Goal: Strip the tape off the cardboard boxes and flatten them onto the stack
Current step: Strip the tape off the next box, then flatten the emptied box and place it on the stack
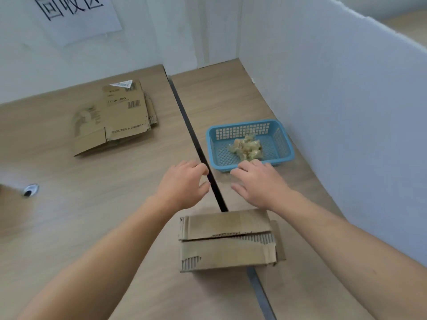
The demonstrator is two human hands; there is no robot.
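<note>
A small brown cardboard box [227, 241] sits near me on the table, its top flaps closed and their paper torn along the seam. Beyond it hover my left hand [184, 183] and my right hand [258, 183], both empty with fingers loosely curled and apart, neither touching the box. A stack of flattened cardboard [115, 118] lies at the far left. A blue plastic basket [280, 144] at the right holds a wad of crumpled tape [247, 147]; my right hand's fingertips are just in front of its near rim.
A dark gap [191, 137] between two wooden tabletops runs from the far wall under the box. White partition walls [335, 100] close the back and right sides. A paper sign [76, 17] hangs on the back wall. A small white and black object [31, 190] lies at the left.
</note>
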